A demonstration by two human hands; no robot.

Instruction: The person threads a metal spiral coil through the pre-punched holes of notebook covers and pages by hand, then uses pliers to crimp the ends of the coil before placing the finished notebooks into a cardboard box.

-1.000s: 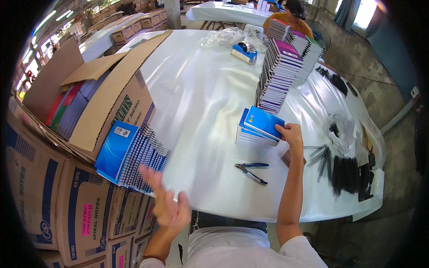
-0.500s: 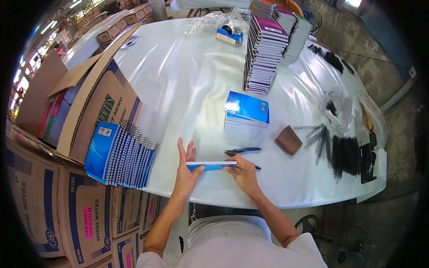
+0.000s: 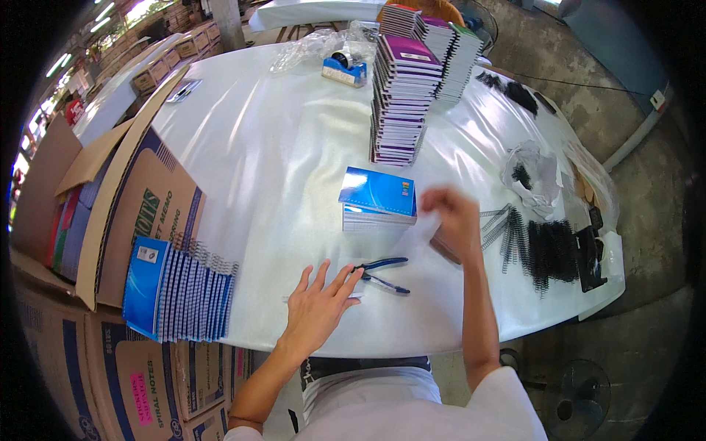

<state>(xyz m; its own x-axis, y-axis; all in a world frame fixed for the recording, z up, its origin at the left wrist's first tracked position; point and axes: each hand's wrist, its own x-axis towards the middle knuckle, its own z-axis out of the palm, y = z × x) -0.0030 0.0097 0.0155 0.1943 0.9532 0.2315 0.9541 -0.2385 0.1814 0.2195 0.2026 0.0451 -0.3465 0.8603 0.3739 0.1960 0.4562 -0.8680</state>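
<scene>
My left hand lies palm down on the table with its fingers spread. White edges of a thin pad show on both sides of it; most of that pad is hidden. Close to its fingertips are the blue-handled pliers, jaws pointing left. Smeared by motion, my right hand is at the right side of a short stack of blue-covered notebooks; I cannot make out anything in its fingers. A brown block is partly covered by my right forearm.
Spiral-bound blue notebooks stand at left by an open carton. Tall stacks of purple notebooks rise at the back, near a blue tape dispenser. Black wire spirals and a crumpled plastic bag lie at right.
Both hands held a blue-covered pad on edge. Now the left hand is flat over a pad, and the right has let go and moved up and right beside the stack. The view has shifted.
</scene>
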